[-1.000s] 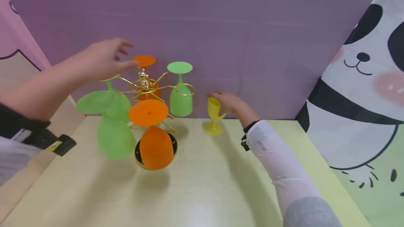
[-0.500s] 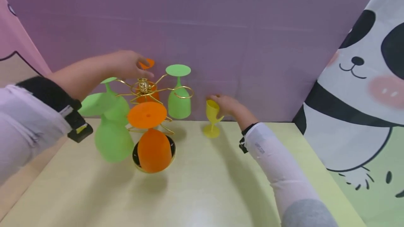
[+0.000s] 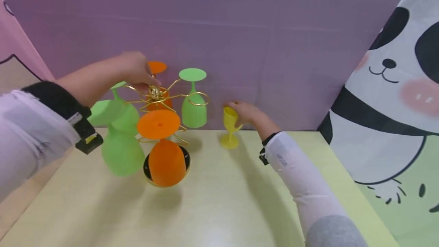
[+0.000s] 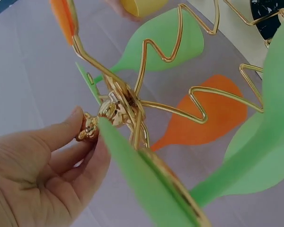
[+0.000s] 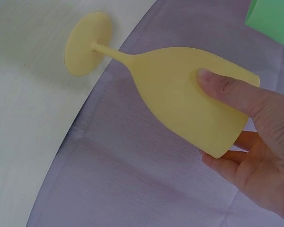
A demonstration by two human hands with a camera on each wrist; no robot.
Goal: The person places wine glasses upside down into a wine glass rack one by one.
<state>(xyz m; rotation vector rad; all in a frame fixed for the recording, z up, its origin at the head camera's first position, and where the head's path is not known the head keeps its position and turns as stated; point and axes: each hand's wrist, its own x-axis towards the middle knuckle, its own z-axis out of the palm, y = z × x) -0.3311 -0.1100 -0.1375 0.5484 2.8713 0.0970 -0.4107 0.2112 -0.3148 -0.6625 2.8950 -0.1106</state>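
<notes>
A gold wire rack [image 3: 161, 98] carries several goblets hung upside down by their feet. My left hand [image 3: 132, 69] pinches the small gold figure [image 4: 88, 127] at its top between thumb and fingers. To the right, my right hand [image 3: 247, 113] grips the bowl of a yellow goblet [image 3: 230, 119], which stands upright with its foot at the table. In the right wrist view the thumb lies across that bowl and the fingertips show behind it. An orange goblet [image 3: 167, 163] and a green goblet [image 3: 123, 151] hang nearest the camera; another green goblet [image 3: 194, 109] hangs at the rack's right.
The pale wooden table [image 3: 219, 201] ends at a purple backdrop [image 3: 274, 48]. Below the front orange goblet shows the rack's round black base [image 3: 186, 159] with a gold rim. A panda-printed sheet [image 3: 387, 155] stands along the right side, a pink one at the left.
My left hand has moved right and down from above the rack and taken hold of the gold figure on top. My right hand and the yellow goblet stay in place.
</notes>
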